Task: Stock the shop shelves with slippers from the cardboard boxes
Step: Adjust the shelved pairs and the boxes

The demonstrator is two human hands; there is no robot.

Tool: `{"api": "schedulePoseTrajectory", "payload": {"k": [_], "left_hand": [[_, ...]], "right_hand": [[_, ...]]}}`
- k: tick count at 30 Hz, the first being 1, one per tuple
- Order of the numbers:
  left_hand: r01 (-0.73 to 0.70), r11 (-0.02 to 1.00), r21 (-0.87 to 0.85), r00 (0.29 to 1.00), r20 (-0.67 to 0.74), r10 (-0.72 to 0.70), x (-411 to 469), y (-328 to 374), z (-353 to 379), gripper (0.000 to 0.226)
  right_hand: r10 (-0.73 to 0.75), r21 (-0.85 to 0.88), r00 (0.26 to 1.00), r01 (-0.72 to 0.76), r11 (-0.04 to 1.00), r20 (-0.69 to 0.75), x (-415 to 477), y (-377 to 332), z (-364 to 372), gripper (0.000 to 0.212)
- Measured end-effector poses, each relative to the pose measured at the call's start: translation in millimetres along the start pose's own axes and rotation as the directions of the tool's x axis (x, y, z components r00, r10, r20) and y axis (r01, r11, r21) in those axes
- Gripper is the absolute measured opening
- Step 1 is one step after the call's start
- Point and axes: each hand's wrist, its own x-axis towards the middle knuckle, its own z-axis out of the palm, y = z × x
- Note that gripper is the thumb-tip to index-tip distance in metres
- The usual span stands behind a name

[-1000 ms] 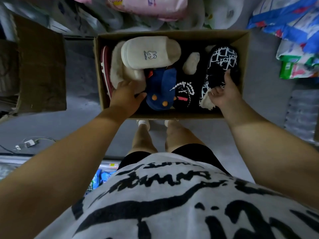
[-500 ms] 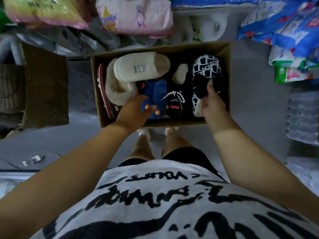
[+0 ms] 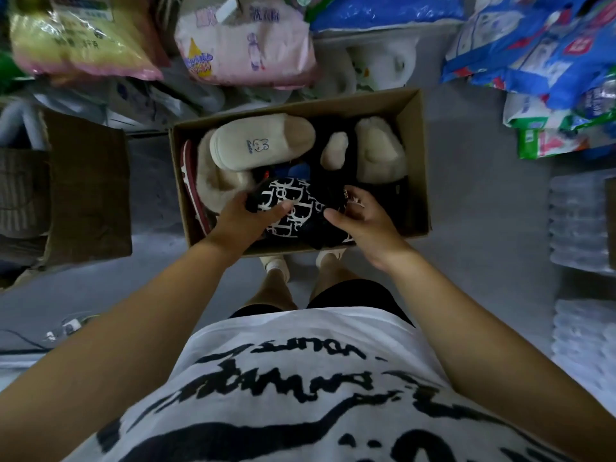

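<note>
Above the near edge of the cardboard box (image 3: 416, 168), the left hand (image 3: 245, 216) wraps its fingers round the patterned slipper (image 3: 291, 208); the right hand (image 3: 365, 220) curls beside it, grip unclear. A lopsided hold could drop it back inside the box among the others

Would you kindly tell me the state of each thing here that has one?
cardboard box: open, slippers inside.
black-and-white slipper: held by both hands, inside the box.
cream rabbit slipper: lying on the pile, untouched.
left hand: grips the black-and-white slipper.
right hand: holds the slipper's other end.
</note>
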Motion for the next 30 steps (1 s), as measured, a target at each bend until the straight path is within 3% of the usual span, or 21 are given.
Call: {"api": "schedulePoseTrajectory", "payload": {"k": [3, 9, 12, 14, 16, 19, 21, 27, 30], "left_hand": [[0.053, 0.999, -0.004, 0.996, -0.065, -0.053, 0.2, -12.5, -7.7, 0.038], [0.093, 0.987, -0.127, 0.963, -0.238, -0.122, -10.9, -30.4, -38.3, 0.052], [0.12, 0.971, -0.208, 0.95, -0.258, -0.173, -24.6, -36.7, -60.6, 0.073], [0.139, 0.96, -0.245, 0.947, -0.252, -0.201, -35.5, -39.7, -73.3, 0.059], [0.181, 0.945, -0.273, 0.942, -0.227, -0.246, -45.5, -45.2, -83.3, 0.058], [0.256, 0.904, -0.342, 0.923, -0.192, -0.334, -59.1, -62.2, -91.1, 0.093], [0.284, 0.88, -0.381, 0.916, -0.165, -0.366, -68.5, -74.6, -90.7, 0.113], [0.318, 0.831, -0.456, 0.892, -0.153, -0.426, -82.4, -98.4, -83.9, 0.115], [0.322, 0.811, -0.488, 0.887, -0.144, -0.439, -82.4, -99.1, -84.4, 0.109]], "right_hand": [[-0.005, -0.133, 0.998, 0.013, 0.991, 0.059, 8.2, -6.5, 0.0, 0.063], [-0.01, -0.245, 1.0, 0.004, 0.97, -0.024, 39.7, -27.3, -15.5, 0.043], [-0.027, -0.348, 1.0, 0.021, 0.937, -0.011, 62.7, -37.0, -23.9, 0.043], [-0.013, -0.474, 0.999, 0.031, 0.88, 0.041, 82.6, -38.2, -23.5, 0.047], [0.038, -0.644, 0.992, 0.05, 0.763, 0.122, 103.0, -39.3, -18.9, 0.058], [0.129, -0.821, 0.967, 0.111, 0.56, 0.219, 128.7, -36.9, -9.5, 0.076], [0.157, -0.879, 0.954, 0.163, 0.447, 0.256, 140.1, -33.1, -3.4, 0.074], [0.191, -0.965, 0.952, 0.253, -0.062, 0.238, 157.9, -34.7, -3.3, 0.081], [0.25, -0.957, 0.944, 0.255, -0.141, 0.215, 153.0, -30.7, -10.0, 0.088]]}}
